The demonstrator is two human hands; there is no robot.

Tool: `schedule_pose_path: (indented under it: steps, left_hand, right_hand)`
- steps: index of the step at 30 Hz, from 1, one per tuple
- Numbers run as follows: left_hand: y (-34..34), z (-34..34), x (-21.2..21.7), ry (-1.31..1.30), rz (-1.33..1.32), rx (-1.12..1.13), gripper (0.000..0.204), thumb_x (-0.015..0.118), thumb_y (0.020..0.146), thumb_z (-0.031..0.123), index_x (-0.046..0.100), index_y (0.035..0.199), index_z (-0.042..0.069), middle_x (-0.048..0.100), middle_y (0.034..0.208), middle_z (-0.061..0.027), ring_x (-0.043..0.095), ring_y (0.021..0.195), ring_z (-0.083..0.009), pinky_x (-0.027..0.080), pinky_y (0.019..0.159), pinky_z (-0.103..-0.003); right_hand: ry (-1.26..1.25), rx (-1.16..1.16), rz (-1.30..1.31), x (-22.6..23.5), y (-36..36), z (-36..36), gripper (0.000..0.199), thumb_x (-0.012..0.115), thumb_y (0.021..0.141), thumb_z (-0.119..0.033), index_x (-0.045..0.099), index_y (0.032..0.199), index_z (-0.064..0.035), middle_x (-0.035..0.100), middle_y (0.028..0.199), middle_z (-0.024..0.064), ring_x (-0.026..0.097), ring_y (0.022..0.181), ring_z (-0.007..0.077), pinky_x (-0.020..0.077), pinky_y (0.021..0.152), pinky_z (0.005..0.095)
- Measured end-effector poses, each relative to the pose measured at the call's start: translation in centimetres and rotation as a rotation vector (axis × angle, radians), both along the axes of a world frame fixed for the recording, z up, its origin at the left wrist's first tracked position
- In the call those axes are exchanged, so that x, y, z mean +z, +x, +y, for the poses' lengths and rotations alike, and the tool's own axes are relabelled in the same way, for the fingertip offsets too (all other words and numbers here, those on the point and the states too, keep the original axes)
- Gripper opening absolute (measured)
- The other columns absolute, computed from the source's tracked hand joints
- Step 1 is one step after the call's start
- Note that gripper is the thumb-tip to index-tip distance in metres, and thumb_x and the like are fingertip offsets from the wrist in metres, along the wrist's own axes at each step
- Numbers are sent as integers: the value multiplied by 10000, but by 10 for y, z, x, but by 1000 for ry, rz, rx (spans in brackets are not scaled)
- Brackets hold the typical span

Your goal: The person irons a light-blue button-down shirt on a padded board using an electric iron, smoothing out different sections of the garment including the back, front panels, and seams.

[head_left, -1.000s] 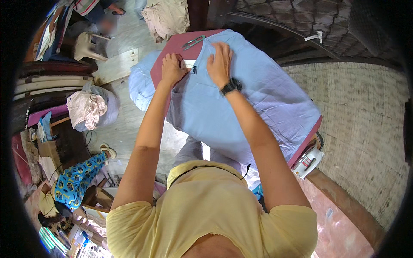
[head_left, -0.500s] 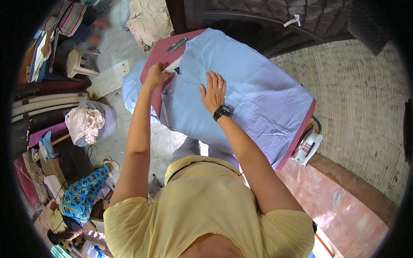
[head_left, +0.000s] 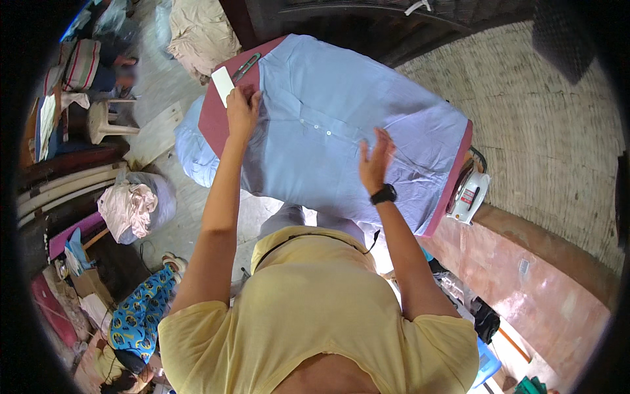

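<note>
A light blue button-up shirt (head_left: 315,154) lies spread over a dark red padded board, its row of small pale buttons in the middle. My left hand (head_left: 243,113) is at the shirt's left edge, fingers bent and slightly blurred. Beside those fingers a white flat rectangular piece (head_left: 223,84) rests on the board; whether they touch it I cannot tell. Green-handled thread snips (head_left: 247,66) lie just beyond it. Over the right half of the shirt is my right hand (head_left: 376,161), open, fingers apart and smeared by motion, holding nothing.
A white iron (head_left: 468,197) stands at the board's right end. Bundles of cloth (head_left: 134,207) sit on the floor at left, near a pale plastic stool (head_left: 108,121). Another person in blue patterned trousers (head_left: 144,312) is at lower left.
My right hand has moved right, off the middle of the shirt, uncovering the buttons. The white piece, earlier partly under the cloth by my left hand, now lies in the open on the board.
</note>
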State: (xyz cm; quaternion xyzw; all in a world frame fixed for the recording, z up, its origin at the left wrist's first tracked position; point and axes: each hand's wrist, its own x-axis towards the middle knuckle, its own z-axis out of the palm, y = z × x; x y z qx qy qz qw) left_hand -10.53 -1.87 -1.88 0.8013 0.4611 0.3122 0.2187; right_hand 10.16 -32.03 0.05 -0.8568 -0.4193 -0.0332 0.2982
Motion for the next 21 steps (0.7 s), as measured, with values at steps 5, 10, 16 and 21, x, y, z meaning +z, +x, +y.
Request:
schedule_pose_path:
  steps: [5, 10, 16, 21]
  left_hand:
    - [21, 23, -9, 8, 264, 10, 353, 742, 810, 251, 580, 1015, 15, 599, 962, -147, 563, 929, -369, 454, 787, -463]
    - [34, -10, 23, 286, 62, 17, 375, 718, 838, 304, 576, 1061, 38, 554, 1044, -174, 537, 1002, -381, 436, 800, -505]
    - [44, -8, -22, 27, 174, -202, 341, 779, 788, 251, 608, 949, 4, 587, 962, -184, 572, 896, -375, 459, 757, -468]
    - [33, -16, -3, -226, 13, -56, 311, 771, 768, 160, 585, 945, -16, 600, 845, -162, 595, 834, -343, 479, 741, -433]
  right_hand:
    - [-105, -479, -197, -22, 65, -134, 485, 622, 918, -283, 465, 1294, -21, 503, 1246, 194, 456, 1180, 371, 329, 986, 501]
    - [-360, -852, -103, -25, 97, -214, 580, 640, 893, -391, 469, 1296, -10, 513, 1195, 243, 468, 1126, 423, 379, 919, 545]
    - [-282, -718, -88, -46, 153, -231, 576, 721, 825, -413, 565, 1200, -4, 587, 1111, 244, 539, 1064, 429, 410, 905, 535]
    - [-161, -781, 365, -36, 161, -220, 456, 780, 767, -363, 642, 1005, 1, 634, 979, 232, 598, 962, 407, 456, 845, 488]
